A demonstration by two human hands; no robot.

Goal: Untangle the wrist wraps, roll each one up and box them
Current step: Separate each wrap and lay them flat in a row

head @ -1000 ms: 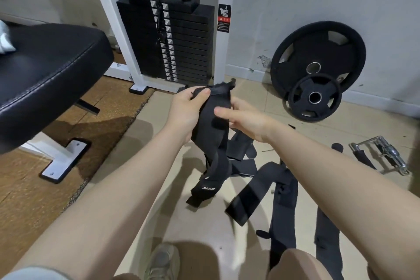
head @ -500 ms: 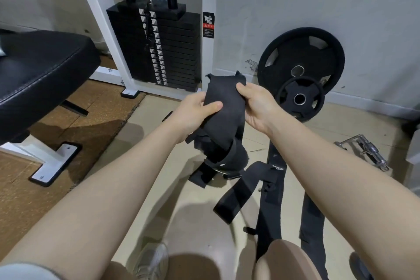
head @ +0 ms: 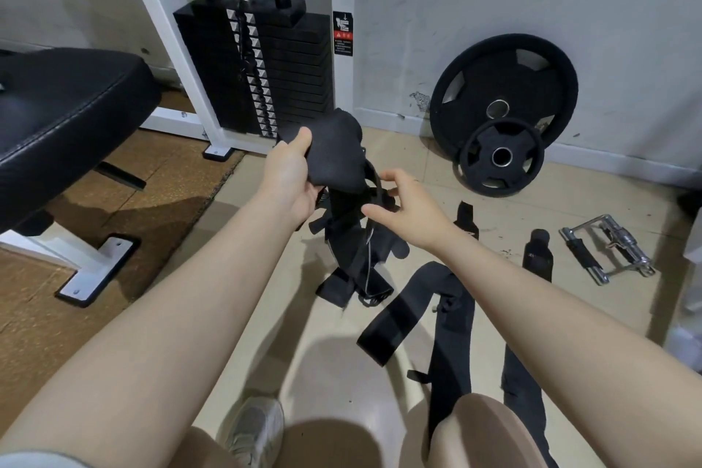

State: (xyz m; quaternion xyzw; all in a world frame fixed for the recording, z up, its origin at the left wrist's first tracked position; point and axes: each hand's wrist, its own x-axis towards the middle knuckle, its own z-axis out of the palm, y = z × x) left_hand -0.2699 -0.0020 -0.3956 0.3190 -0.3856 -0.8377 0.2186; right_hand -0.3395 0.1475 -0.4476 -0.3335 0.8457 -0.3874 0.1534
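1. A gym corner: beige tile floor [head: 334, 346] beside a brown cork mat [head: 95, 239], with a grey scuffed wall behind.
2. A black weight stack [head: 266, 65] in a white frame stands against the wall; a black padded bench [head: 64, 106] fills the left side.
3. Two black weight plates [head: 505, 103] lean on the wall, the smaller in front of the larger. A chrome cable handle [head: 607, 243] lies on the tiles to their right.
4. The left hand [head: 288, 179] grips the top of a tangled bundle of black wrist wraps [head: 338, 156], thumb over the fabric, holding it in the air; its tails hang down to the floor.
5. The right hand [head: 406, 209] pinches a narrow strap of that bundle between thumb and fingers.
6. More loose wraps [head: 448, 323] lie flat on the tiles under the right forearm.
7. A grey sneaker [head: 254, 429] shows at the bottom edge.
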